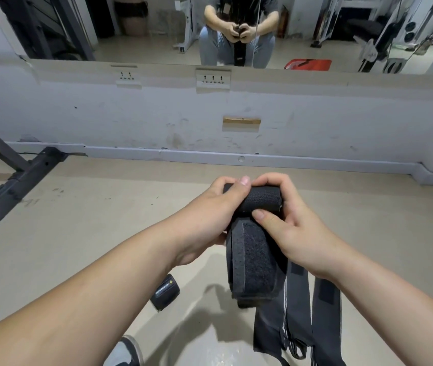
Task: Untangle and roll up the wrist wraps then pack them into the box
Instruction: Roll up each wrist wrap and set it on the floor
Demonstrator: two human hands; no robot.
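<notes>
Bare forearms reach in from the bottom edge and meet over the floor, where both hands work one black wrist wrap. The left hand grips the left end of the wrap's rolled part, thumb laid across its top. The right hand closes on the right end, its fingers curled over the roll and its thumb pressed in beneath. The unrolled tail hangs down between the wrists, its fuzzy fastening patch facing the camera. Loose grey wraps with dark patches trail below the right wrist. A finished rolled wrap lies on the floor under the left forearm, near a shoe. Its label has white lettering and a yellow diamond mark, too small to read. A mirror on the wall ahead reflects the crouched person.
</notes>
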